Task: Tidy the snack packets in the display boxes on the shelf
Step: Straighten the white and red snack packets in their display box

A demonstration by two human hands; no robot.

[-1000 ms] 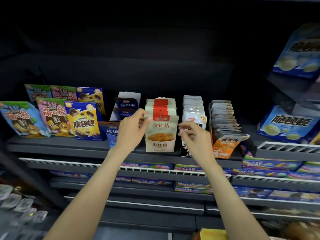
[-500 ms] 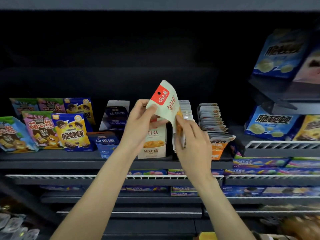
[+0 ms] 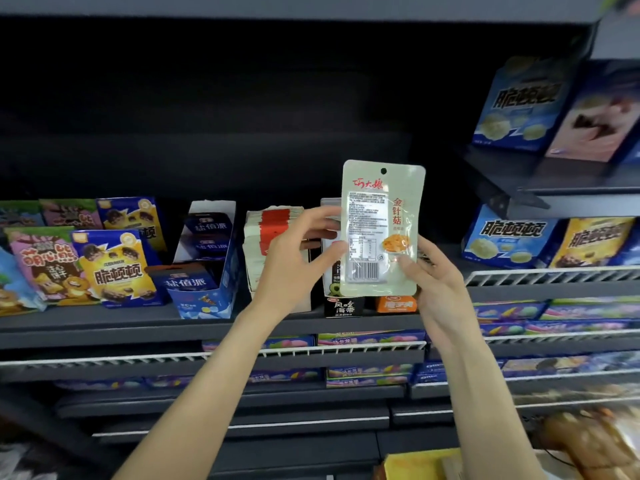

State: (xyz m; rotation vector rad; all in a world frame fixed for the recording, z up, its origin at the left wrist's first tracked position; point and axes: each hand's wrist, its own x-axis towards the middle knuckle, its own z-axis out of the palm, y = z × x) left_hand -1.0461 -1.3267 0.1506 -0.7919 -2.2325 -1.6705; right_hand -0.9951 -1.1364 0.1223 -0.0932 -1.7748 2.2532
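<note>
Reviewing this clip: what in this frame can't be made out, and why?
- Fine print on the held packet: too small in the head view.
- Orange display box: mostly hidden behind the packet and the right hand.
- Front of the box of red-topped packets: covered by the left hand.
- Goods at the bottom right corner: blurred, cut off by the frame edge.

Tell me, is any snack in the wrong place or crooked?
Yes. One pale packet is out of its display box, held up in the air between the left hand and right hand, its printed back with the barcode facing out. The packets in the box stand in a row, fairly even.
</note>
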